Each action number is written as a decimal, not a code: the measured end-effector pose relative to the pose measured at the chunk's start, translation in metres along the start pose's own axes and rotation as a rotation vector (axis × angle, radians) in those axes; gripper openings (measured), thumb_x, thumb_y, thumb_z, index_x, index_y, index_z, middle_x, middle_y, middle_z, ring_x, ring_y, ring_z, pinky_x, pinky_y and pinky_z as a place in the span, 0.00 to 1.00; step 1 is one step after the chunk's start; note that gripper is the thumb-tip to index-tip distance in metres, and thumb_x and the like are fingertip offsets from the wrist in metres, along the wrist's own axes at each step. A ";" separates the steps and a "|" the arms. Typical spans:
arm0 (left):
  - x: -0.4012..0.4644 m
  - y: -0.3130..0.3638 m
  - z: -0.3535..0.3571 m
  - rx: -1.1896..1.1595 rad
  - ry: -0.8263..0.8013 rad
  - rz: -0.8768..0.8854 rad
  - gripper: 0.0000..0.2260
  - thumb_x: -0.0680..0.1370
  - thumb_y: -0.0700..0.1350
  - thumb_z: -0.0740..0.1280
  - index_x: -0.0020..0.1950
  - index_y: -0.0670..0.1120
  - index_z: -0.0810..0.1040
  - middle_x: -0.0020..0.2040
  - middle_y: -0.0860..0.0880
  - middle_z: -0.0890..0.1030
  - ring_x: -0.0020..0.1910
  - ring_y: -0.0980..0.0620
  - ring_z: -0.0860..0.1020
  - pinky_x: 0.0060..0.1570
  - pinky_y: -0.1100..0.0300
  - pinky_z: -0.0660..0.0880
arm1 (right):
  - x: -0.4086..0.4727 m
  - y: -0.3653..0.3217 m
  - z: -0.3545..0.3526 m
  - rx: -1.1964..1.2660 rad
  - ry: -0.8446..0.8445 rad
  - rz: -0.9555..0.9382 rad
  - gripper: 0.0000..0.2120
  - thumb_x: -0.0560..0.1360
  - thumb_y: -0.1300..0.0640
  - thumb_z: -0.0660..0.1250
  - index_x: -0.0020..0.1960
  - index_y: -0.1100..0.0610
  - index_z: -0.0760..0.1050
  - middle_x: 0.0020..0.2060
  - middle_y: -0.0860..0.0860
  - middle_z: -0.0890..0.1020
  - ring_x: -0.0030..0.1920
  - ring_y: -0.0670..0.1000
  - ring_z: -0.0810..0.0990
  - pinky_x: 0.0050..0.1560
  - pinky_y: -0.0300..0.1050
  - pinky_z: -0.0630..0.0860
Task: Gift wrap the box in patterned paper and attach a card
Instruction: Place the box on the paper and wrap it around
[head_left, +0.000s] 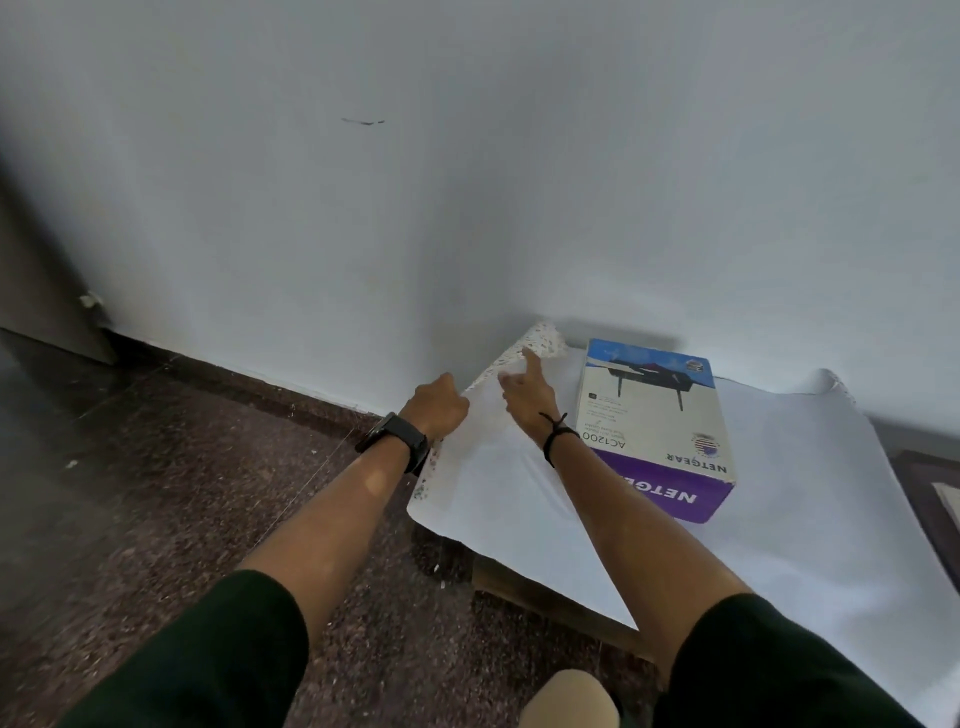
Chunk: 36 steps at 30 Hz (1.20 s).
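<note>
A white, purple and blue router box (655, 431) lies flat on a large sheet of wrapping paper (810, 499), white side up, spread over a low wooden surface. The paper's left edge curls up and shows its speckled pattern (540, 340). My left hand (436, 405) grips that raised left edge, fingers curled round it. My right hand (522, 387) rests on the paper just left of the box, index finger stretched toward the curled far corner. No card is in view.
A white wall (467, 182) rises right behind the box and paper. Dark speckled floor (182, 467) spreads to the left. The low wooden support (545, 603) peeks out under the paper's near edge. A dark framed object (930, 499) sits at the far right.
</note>
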<state>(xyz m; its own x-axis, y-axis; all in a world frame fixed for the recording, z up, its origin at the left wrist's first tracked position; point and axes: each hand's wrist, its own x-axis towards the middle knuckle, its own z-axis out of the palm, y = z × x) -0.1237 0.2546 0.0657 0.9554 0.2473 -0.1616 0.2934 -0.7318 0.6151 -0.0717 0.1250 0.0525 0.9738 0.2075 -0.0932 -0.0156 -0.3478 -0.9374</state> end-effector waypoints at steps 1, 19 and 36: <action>-0.003 -0.002 0.000 -0.037 0.001 -0.026 0.07 0.80 0.44 0.56 0.54 0.40 0.68 0.56 0.39 0.74 0.49 0.41 0.72 0.42 0.57 0.65 | -0.012 0.007 -0.004 -0.068 -0.032 -0.008 0.26 0.80 0.55 0.58 0.76 0.54 0.53 0.56 0.56 0.77 0.56 0.56 0.75 0.56 0.46 0.71; -0.012 -0.060 0.006 -0.368 0.090 -0.125 0.06 0.78 0.38 0.61 0.49 0.40 0.76 0.48 0.42 0.78 0.48 0.44 0.76 0.46 0.58 0.71 | -0.069 0.123 0.038 -0.867 -0.249 -0.107 0.30 0.81 0.40 0.45 0.77 0.49 0.39 0.77 0.53 0.39 0.76 0.54 0.39 0.74 0.56 0.38; -0.060 0.075 0.016 -0.313 0.065 0.153 0.06 0.76 0.41 0.64 0.50 0.41 0.77 0.46 0.45 0.80 0.40 0.49 0.80 0.36 0.60 0.80 | -0.031 0.000 -0.061 0.329 -0.121 0.181 0.24 0.81 0.42 0.51 0.69 0.57 0.65 0.60 0.58 0.74 0.62 0.58 0.73 0.62 0.53 0.70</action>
<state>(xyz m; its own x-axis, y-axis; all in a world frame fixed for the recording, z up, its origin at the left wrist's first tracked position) -0.1583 0.1743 0.1091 0.9804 0.1970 -0.0058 0.1127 -0.5361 0.8366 -0.0883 0.0625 0.0756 0.9150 0.2831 -0.2874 -0.2757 -0.0814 -0.9578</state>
